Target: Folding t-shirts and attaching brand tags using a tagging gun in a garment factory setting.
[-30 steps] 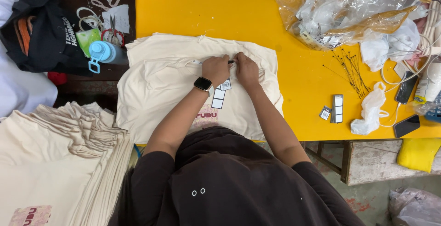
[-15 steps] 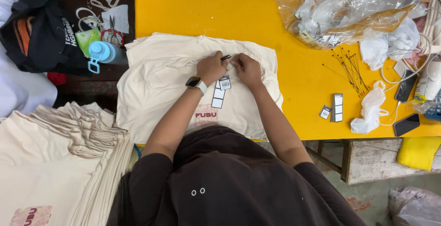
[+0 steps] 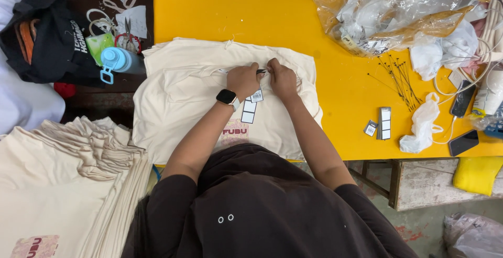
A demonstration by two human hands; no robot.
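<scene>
A folded cream t-shirt (image 3: 183,95) lies on the yellow table (image 3: 236,11). Both hands meet at its collar area. My left hand (image 3: 243,79), with a black watch on the wrist, pinches a small dark fastener and paper hang tags (image 3: 251,108) that dangle under it. My right hand (image 3: 282,78) presses on the shirt's collar right beside it, fingers closed on the fabric and the fastener's other end.
A stack of folded cream shirts (image 3: 63,184) sits at the lower left. Loose black fasteners (image 3: 401,74) and spare tags (image 3: 381,124) lie right of the shirt. Plastic bags (image 3: 398,11), phones (image 3: 463,142), a blue bottle (image 3: 118,60) and scissors (image 3: 127,36) surround the work area.
The hands stayed at the collar; the left wrist rotated slightly and the tags shifted a little under it.
</scene>
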